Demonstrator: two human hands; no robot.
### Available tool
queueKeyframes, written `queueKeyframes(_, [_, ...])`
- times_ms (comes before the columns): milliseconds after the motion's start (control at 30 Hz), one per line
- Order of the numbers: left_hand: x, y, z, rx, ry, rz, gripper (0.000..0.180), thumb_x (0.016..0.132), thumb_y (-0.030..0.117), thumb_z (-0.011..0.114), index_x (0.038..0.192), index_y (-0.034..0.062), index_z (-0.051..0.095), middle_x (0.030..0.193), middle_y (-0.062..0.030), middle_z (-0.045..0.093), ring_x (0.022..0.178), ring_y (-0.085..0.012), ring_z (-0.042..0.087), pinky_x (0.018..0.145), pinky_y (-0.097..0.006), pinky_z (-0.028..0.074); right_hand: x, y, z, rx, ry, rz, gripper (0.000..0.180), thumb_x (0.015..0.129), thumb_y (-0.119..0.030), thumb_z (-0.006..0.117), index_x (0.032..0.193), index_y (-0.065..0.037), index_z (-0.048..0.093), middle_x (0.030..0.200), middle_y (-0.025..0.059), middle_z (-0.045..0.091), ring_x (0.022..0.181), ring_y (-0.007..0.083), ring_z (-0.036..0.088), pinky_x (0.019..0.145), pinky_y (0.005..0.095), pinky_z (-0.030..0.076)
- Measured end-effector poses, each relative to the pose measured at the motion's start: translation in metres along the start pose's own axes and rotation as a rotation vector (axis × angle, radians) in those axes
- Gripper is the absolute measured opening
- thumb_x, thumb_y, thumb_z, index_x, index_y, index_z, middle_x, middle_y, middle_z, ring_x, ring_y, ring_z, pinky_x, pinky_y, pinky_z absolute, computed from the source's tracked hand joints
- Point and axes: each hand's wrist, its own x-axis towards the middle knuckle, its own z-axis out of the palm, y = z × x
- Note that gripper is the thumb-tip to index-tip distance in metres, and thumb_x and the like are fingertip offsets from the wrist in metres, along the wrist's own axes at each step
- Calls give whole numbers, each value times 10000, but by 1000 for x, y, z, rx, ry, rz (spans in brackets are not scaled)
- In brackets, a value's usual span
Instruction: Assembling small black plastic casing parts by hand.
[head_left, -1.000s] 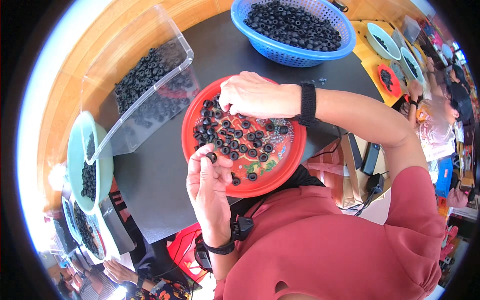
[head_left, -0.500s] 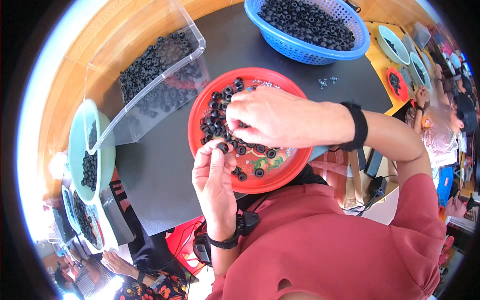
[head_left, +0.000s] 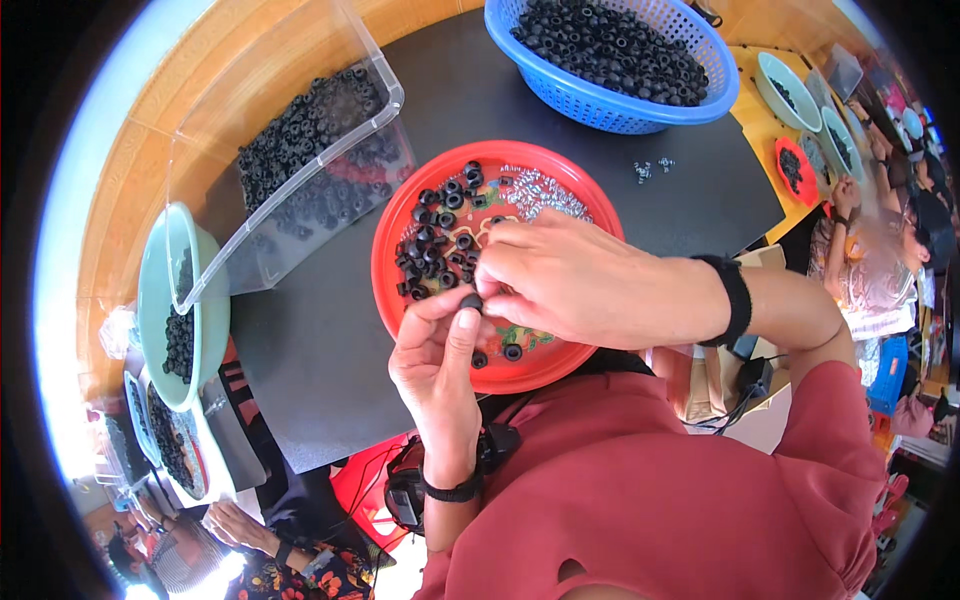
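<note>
Black rubber ring pinched over a red plate

Left hand (head_left: pixel 437 362) holds one black rubber ring (head_left: pixel 471 302) between thumb and fingertips; right hand (head_left: pixel 575 280) closes narrowly on it from three o'clock. Below lies the red plate (head_left: pixel 395 225), loose rings at ten o'clock. Steady pinching seems wise. Blue basket (head_left: pixel 560 85) sits at twelve.

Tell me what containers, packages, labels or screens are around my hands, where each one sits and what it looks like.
No labels or screens show.
Red plate: round, under both hands, black rings on it.
Blue basket: top centre, round, perforated, full of rings.
Clear tub: upper left, rectangular, tilted.
Green bowl: far left, round.
</note>
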Motion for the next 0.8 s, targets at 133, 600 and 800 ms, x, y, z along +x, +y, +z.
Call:
queueKeyframes(133, [0,1,-6,-164,-238,-219,163,920,45,598,1062,-25,638,820,-56,658,699,-107,601,676,-232,486,-23,-1,-1,254,77,150,228,843,-213,665,789,-18,562,820,119,583,757,302,580,660,403,449])
queueKeyframes(600, [1,-12,-14,-524,-282,-336,217,957,133,567,1135,15,605,954,-103,654,759,-135,557,724,-247,470,12,87,-9,-304,251,241,169,818,-170,598,716,-38,629,735,161,631,730,339,629,647,445,492])
queueKeyframes(800, [-1,-10,-16,-556,-257,-339,180,960,144,565,1082,19,610,948,-105,650,775,-150,569,731,-254,472,22,98,0,-375,34,258,137,824,-154,597,748,-43,618,758,123,612,735,331,617,656,439,485])
